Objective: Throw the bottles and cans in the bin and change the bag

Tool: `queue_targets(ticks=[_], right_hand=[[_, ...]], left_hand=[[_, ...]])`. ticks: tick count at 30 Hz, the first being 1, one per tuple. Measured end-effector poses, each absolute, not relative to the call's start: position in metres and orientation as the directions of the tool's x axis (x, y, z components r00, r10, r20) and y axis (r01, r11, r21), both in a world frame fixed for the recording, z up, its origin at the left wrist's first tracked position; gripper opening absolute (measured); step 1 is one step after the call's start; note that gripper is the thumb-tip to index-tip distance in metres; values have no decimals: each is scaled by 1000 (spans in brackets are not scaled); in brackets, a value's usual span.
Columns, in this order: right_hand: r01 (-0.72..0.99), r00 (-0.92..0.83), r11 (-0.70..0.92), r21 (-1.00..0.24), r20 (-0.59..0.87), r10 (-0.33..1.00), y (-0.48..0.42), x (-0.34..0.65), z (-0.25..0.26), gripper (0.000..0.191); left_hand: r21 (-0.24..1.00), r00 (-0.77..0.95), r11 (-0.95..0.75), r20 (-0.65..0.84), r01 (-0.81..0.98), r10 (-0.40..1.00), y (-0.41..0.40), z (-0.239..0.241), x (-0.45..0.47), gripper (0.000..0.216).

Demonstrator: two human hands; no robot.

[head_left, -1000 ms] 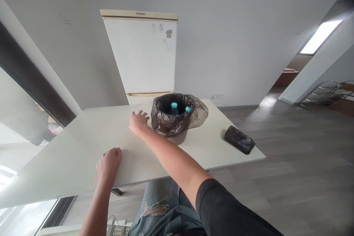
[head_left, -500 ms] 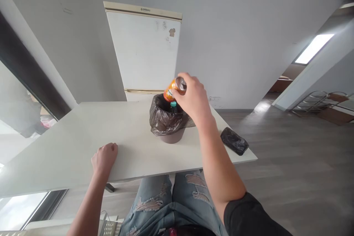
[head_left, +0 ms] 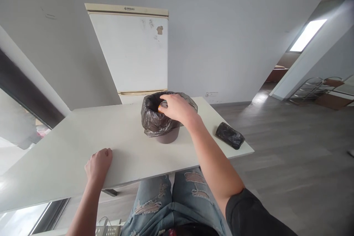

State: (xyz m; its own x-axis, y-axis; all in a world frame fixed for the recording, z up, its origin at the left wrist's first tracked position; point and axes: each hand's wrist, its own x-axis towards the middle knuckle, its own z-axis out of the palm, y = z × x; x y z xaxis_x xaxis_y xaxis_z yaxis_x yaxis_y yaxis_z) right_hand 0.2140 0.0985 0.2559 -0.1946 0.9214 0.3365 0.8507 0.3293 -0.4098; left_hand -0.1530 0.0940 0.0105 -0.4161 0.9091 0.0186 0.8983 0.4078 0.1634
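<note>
My right hand [head_left: 178, 107] reaches into the mouth of a small trash bin [head_left: 167, 137]. Its fingers grip an orange drink can [head_left: 163, 105], of which only the silvery top and a bit of orange show; the rest is hidden by the hand and the bin. A dark plastic bag [head_left: 156, 122] lines the bin and hangs over its rim. Resting on the white table [head_left: 124, 129] to the left of the bin, my left hand [head_left: 99, 163] is closed in a fist, with nothing visible in it.
A black plastic-wrapped bundle [head_left: 230, 135] lies at the table's right end. Behind the table stands a white fridge [head_left: 132, 51] against the grey wall. A metal rack [head_left: 306, 90] is on the floor at the far right.
My right hand has lowered the can from above the bin into its mouth. The green-capped bottle seen inside before is now out of sight. My left hand stays closed on the table.
</note>
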Motion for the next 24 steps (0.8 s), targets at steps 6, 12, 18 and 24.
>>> queue_targets(ticks=[6,12,18,24], right_hand=[[577,26,709,-405,877,480,26,172,170,12],[128,-350,514,-848,446,824,-65,151,41,12],[171,-791,-21,-985,-150,593,-93,180,-23,79],[0,-972,-37,-999,-8,236,-82,148,-31,64]], left_hand=[[175,-412,402,24,899,911,94,8,-155,47],[164,-409,401,16,901,912,91,13,-152,48],[163,-397,384,55,909,916,89,10,-149,43],[191,-404,386,60,902,913,88,6,-152,46]])
